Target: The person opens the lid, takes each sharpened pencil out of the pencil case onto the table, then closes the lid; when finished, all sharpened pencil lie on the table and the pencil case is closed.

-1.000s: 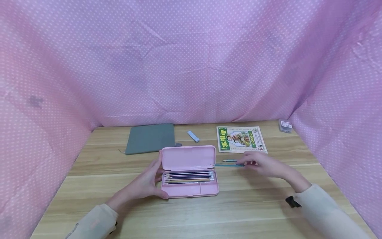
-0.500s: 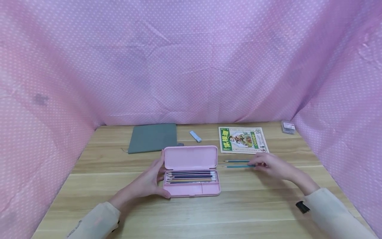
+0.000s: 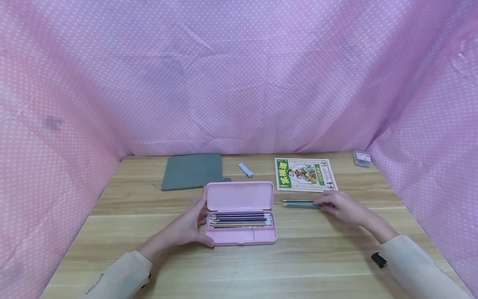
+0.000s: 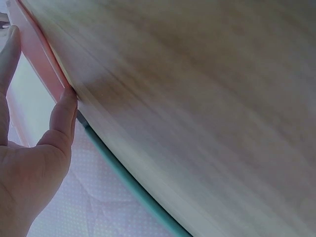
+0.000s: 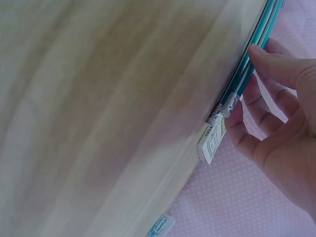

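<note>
On wooden table (image 3: 149, 199), pink dotted curtain (image 3: 239, 83) around.

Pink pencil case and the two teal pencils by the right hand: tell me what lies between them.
Nothing but bare wooden table in the head view. The pink pencil case lies open, apart from the two teal pencils, whose ends the right hand touches.

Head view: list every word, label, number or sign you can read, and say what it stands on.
"00000": white figures down the green band on the right of the booklet cover.
Large yellow characters down the cover's green left band: print, too blurred to read.
Small lines on the cover's right edge: too small.
Label on the small clear box at the table's far right corner: unreadable.
Pink pencil case, teal pencils: no readable text.
</note>
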### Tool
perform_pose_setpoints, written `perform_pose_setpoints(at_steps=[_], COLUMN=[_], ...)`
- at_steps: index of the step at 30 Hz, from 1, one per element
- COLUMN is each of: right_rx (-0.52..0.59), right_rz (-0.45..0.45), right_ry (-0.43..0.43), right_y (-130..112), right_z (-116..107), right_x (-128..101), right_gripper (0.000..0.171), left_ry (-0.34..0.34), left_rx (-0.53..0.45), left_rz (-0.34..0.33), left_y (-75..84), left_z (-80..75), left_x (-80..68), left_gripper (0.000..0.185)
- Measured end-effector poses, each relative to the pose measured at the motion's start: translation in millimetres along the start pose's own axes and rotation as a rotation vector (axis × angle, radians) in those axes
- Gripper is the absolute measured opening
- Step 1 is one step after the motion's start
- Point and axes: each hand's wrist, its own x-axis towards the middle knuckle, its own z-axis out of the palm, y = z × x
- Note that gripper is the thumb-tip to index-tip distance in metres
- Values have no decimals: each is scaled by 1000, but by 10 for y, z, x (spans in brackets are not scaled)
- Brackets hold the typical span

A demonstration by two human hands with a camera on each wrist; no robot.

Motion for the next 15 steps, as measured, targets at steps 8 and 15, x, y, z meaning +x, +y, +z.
perform_pose_setpoints(at_steps=[8, 15], right_rx=[-37, -36], right_rz=[-3, -14], right_ry=[15, 19], right_y=[46, 62], right_z=[54, 77], right_x=[2, -8], right_gripper=[33, 34], left_ry=[-3, -3], left_rx=[-26, -12], left_rz=[3, 1], left_y=[12, 14], left_z=[-9, -2], left_x=[1, -8], left_gripper=[151, 151])
